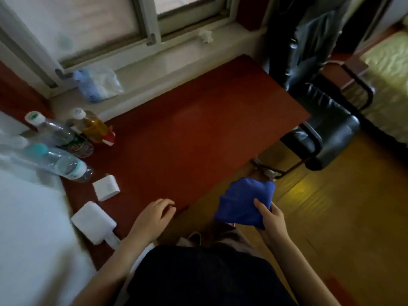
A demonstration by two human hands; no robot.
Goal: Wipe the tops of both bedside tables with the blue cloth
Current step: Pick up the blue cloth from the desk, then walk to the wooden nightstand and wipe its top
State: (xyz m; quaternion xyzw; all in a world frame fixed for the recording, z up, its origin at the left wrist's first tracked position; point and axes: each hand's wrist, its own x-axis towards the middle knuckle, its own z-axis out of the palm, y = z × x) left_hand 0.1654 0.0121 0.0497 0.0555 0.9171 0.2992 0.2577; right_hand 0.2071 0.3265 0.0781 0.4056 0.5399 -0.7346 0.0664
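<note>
While the right hand point(272, 219) grips the bunched blue cloth point(244, 202) just off the red bedside table point(198, 133), the left hand point(154, 214) rests loosely curled, empty, on its front edge; bottles point(66, 146) stand at left.

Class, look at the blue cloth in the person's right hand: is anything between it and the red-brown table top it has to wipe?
Nothing visible blocks it. The blue cloth, bunched in the right hand, is just off the table top's near edge, and the stretch beside it is bare. The bottles and white chargers sit at the far left.
</note>
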